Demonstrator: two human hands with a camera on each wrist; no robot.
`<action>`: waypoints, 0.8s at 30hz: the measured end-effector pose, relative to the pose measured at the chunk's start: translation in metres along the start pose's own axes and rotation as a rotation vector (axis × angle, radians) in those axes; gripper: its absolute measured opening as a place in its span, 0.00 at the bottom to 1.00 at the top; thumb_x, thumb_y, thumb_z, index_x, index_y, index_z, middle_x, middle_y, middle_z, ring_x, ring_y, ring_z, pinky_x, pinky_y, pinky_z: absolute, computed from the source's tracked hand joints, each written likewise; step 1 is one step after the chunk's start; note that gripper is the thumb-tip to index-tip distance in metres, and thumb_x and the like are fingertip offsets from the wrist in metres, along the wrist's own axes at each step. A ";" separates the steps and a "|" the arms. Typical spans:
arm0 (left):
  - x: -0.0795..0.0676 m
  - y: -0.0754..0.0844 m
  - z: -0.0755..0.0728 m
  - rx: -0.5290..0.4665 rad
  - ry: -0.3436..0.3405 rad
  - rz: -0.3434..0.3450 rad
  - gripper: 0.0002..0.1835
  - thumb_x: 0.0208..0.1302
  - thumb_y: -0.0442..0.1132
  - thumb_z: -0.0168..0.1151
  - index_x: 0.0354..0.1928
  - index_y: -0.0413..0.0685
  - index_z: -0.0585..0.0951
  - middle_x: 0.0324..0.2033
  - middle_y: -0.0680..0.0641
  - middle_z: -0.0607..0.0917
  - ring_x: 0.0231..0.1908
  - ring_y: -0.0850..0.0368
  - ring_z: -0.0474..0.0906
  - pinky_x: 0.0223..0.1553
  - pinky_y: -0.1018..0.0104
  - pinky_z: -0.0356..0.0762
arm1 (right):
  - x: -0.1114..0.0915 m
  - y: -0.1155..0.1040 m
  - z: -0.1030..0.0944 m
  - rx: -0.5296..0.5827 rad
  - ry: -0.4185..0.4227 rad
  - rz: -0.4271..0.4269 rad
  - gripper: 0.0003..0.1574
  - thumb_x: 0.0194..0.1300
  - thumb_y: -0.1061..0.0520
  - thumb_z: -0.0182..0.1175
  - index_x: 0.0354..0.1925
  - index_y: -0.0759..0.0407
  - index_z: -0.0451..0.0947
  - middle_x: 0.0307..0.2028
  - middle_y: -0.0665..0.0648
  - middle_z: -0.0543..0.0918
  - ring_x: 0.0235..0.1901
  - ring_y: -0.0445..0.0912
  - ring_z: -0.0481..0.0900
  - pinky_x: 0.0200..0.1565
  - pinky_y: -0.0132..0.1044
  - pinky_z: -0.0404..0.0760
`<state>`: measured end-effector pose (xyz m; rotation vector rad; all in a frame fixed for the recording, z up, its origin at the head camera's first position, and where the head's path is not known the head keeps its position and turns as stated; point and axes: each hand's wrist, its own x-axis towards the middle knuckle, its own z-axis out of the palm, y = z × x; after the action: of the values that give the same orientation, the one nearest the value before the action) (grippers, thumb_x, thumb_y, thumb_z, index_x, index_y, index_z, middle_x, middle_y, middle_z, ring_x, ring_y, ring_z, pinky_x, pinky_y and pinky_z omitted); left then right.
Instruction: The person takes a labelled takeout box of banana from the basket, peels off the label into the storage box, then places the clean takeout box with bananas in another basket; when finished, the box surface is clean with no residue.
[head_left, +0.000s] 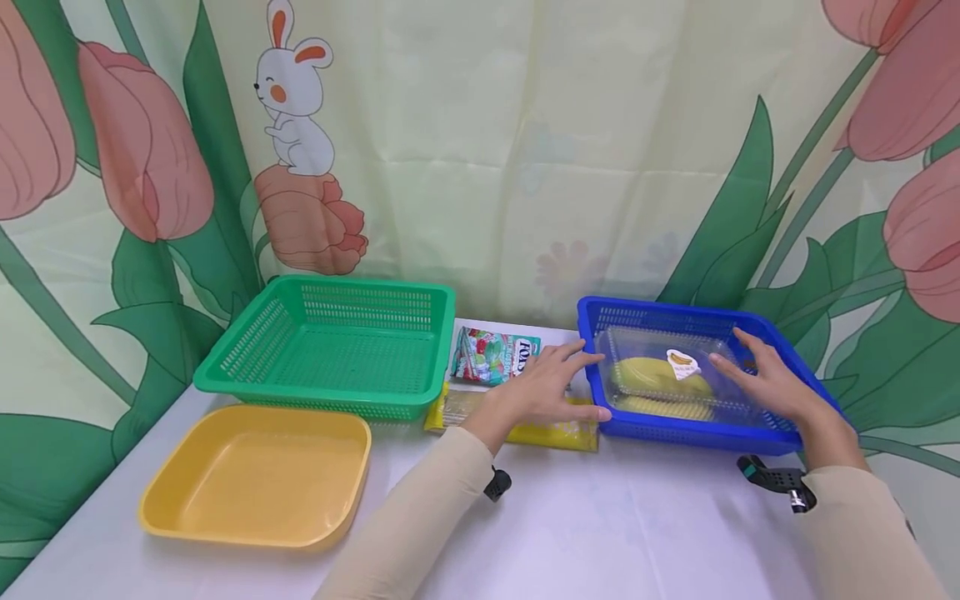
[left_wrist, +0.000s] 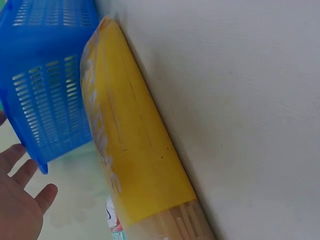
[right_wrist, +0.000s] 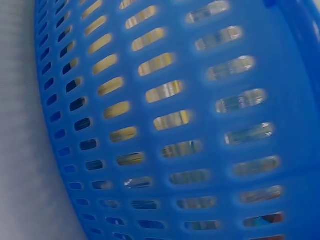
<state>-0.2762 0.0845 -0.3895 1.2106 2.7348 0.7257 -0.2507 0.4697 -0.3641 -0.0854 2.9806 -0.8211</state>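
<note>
A clear plastic box point(head_left: 660, 371) with yellow fruit inside and a banana-picture sticker on its lid lies in the blue basket point(head_left: 697, 432). My left hand point(head_left: 543, 387) is at the basket's left edge, fingers spread and pointing toward the box. It holds nothing. My right hand point(head_left: 776, 383) reaches over the basket's right part, fingers extended by the box's right side; I cannot tell whether they touch it. Under my left hand lies a long yellow packet point(left_wrist: 135, 130) with a see-through section, beside the basket. The right wrist view shows only the basket's slotted wall point(right_wrist: 195, 145).
A green basket point(head_left: 337, 400) stands at the back left, with a yellow tray point(head_left: 255, 475) in front of it. Behind the yellow packet lies a teal candy bag point(head_left: 491, 357). A printed curtain point(head_left: 465, 167) hangs behind the white table point(head_left: 585, 525).
</note>
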 end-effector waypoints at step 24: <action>0.011 0.002 -0.009 0.028 -0.039 -0.050 0.47 0.57 0.80 0.59 0.74 0.65 0.68 0.81 0.54 0.53 0.79 0.51 0.51 0.74 0.31 0.49 | -0.008 0.000 -0.002 0.084 -0.149 0.133 0.61 0.77 0.25 0.33 0.80 0.69 0.28 0.74 0.85 0.39 0.69 0.86 0.42 0.57 0.84 0.55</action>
<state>-0.2851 0.0898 -0.3792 1.1440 2.7424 0.6537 -0.2425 0.4708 -0.3620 0.0526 2.7751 -0.8810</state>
